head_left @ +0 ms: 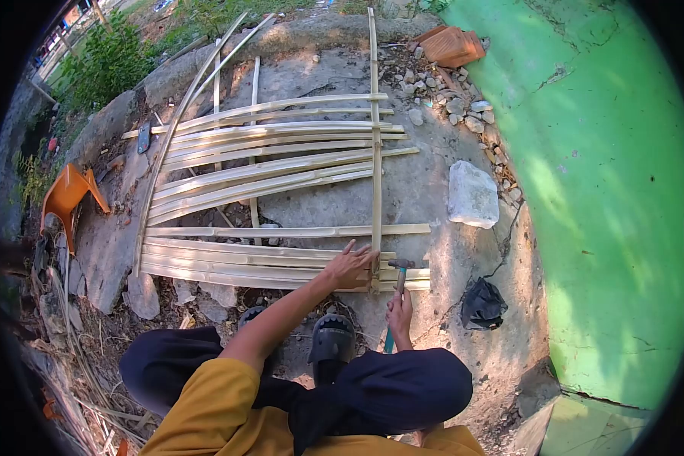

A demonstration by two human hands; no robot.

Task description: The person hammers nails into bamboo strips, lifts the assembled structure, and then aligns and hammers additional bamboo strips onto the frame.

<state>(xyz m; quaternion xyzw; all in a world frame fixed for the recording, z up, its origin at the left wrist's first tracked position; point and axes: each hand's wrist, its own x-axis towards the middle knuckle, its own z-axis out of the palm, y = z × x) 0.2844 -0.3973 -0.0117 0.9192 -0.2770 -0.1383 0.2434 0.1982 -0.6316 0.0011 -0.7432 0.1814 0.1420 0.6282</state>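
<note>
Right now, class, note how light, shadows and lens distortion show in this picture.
Head view: the fisheye lens bows the bamboo strips and blackens the corners; hard sun lights the ground, dappled shade mottles the green wall; the left hand and hammer look sharp.

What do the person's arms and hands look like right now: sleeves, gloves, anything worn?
Both hands are bare, with no gloves, watch or rings visible. Above the left hand the arm is bare up to a loose mustard-yellow sleeve. The right hand shows only to the wrist; the rest of that arm is hidden behind the dark-trousered knee.
</note>
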